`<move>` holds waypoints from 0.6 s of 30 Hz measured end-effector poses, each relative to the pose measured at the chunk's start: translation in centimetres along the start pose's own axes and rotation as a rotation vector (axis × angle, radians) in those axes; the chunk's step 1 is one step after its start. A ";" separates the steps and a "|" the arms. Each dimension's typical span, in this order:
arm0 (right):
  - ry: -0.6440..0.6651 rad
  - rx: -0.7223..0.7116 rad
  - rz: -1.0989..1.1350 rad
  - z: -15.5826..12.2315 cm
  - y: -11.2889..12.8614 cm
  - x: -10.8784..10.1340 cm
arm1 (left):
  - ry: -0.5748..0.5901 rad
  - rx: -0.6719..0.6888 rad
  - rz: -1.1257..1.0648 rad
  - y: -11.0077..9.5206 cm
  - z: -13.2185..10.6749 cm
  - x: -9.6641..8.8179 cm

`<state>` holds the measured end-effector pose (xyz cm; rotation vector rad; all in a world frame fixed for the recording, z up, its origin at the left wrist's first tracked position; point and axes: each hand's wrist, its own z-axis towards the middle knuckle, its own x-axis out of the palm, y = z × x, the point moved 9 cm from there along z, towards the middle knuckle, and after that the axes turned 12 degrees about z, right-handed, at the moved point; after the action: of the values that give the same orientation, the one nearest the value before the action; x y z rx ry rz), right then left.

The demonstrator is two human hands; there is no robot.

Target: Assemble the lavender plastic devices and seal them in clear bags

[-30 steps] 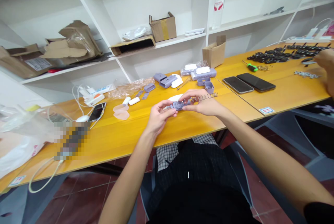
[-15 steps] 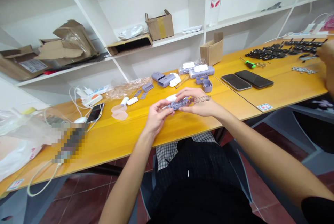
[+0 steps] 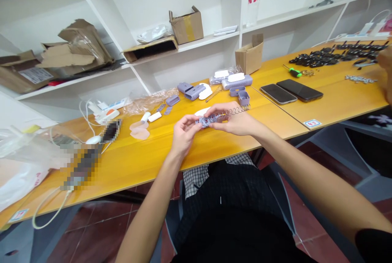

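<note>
Both hands have lifted slightly off the table since the earlier frames, and the purple part now sits a little higher between them.

Head view: the left hand (image 3: 183, 132) pinches the left end of the small purple part (image 3: 206, 121) with thumb and fingers closed on it. The right hand (image 3: 234, 119) grips the right end of the same part, fingers curled together around it. A metal spring (image 3: 238, 110) runs from the right hand's fingers out to the right, just above the yellow table (image 3: 137, 161). A white oval piece (image 3: 202, 112) lies on the table directly behind the hands.

Further back lie purple housings (image 3: 191, 90), a purple unit with a white top (image 3: 237, 80) and a small purple cup (image 3: 244, 98). Two dark phones (image 3: 290, 90) lie well to the right, near a green-handled screwdriver (image 3: 292, 72). A cardboard box (image 3: 250, 55) stands at the table's rear edge. Another person's hand (image 3: 386, 71) shows at the far right edge.
</note>
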<state>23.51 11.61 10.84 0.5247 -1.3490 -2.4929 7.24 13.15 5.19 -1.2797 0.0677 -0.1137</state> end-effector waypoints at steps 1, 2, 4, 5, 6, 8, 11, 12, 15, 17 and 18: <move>0.003 -0.004 -0.015 0.0 0.1 0.0 | 0.002 0.009 -0.002 -0.1 0.0 0.0; 0.005 -0.010 -0.033 0.0 0.2 0.0 | 0.003 0.020 -0.004 -0.1 0.0 0.0; 0.007 -0.032 -0.075 0.0 0.6 0.0 | -0.006 0.038 -0.001 -0.2 0.0 0.0; 0.009 -0.042 -0.096 0.0 0.7 0.0 | -0.016 0.042 0.005 -0.2 0.0 0.0; 0.009 -0.044 -0.114 0.0 0.7 0.0 | -0.026 0.041 0.014 -0.1 0.0 0.0; 0.001 -0.029 -0.143 0.0 0.5 0.1 | -0.050 0.034 0.041 0.1 0.0 -0.1; -0.009 -0.004 -0.165 0.0 0.1 0.2 | -0.091 0.038 0.089 0.3 0.0 -0.5; -0.007 -0.005 -0.168 0.1 0.0 0.4 | -0.104 0.045 0.103 0.2 -0.1 -0.6; 0.001 -0.020 -0.168 0.1 -0.1 0.8 | -0.124 0.060 0.114 0.2 -0.1 -0.8; -0.003 -0.030 -0.170 0.1 -0.2 0.9 | -0.130 0.060 0.108 0.1 -0.2 -0.8; -0.006 -0.031 -0.172 0.1 -0.2 0.9 | -0.133 0.058 0.109 0.1 -0.2 -0.9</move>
<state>22.59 11.48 10.55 0.6529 -1.3156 -2.6491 6.38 13.10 5.02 -1.2203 0.0192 0.0628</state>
